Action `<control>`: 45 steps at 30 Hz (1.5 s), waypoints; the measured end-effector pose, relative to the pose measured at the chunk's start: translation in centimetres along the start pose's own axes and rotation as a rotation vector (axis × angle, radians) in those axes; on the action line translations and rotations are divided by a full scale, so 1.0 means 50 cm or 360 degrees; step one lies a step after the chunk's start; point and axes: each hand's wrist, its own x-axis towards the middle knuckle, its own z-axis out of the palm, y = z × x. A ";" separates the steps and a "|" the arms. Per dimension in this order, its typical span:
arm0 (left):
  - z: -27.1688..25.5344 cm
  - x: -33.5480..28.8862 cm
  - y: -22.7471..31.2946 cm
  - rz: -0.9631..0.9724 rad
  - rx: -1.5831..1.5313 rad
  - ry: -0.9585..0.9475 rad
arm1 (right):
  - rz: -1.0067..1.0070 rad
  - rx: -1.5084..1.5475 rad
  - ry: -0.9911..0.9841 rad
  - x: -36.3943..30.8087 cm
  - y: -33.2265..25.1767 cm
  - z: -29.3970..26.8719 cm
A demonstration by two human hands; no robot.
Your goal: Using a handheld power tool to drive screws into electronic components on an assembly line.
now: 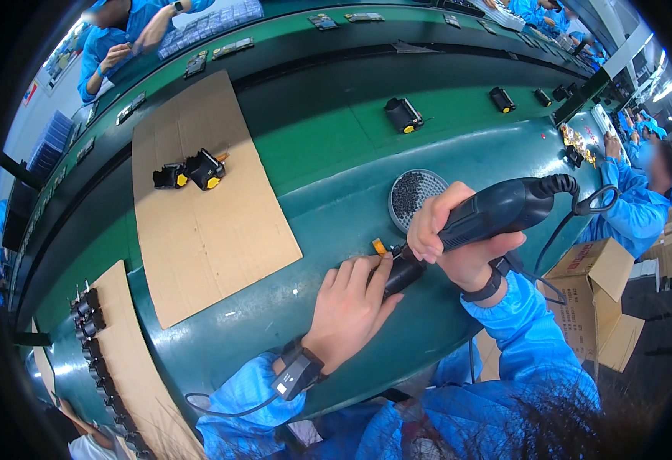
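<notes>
My right hand (468,264) is wrapped round a black electric screwdriver (499,210), its coiled cord trailing to the right. The driver slants down to the left, its tip over a small black housing (403,276) on the bench. My left hand (349,308) closes on that housing from the left, fingertips beside the driver's tip. An orange flex strip (380,246) sticks out by the fingertips. Whether the tip touches a screw is hidden. Just beyond the hands stands a round dish (392,207) of small dark screws.
A cardboard sheet (198,253) carries two black-and-yellow units (205,170). More units (403,115) sit on the green conveyor (321,149). Black parts (90,326) line another cardboard strip at left. An open carton (581,307) stands at right, near a co-worker (627,222). Another person works at far left.
</notes>
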 end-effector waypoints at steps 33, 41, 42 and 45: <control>0.002 -0.001 0.001 -0.0004 -0.0034 0.0014 | -0.0270 -0.0275 0.0339 0.024 -0.040 -0.154; 0.001 -0.002 0.001 -0.0002 -0.0054 0.0008 | -0.0276 -0.0280 0.0378 0.024 -0.033 -0.162; 0.000 -0.002 0.001 -0.0002 -0.0055 0.0006 | -0.0271 -0.0293 0.0381 0.025 -0.032 -0.162; -0.002 -0.001 0.002 0.0006 -0.0049 0.0008 | -0.0262 -0.0297 0.0389 0.025 -0.031 -0.162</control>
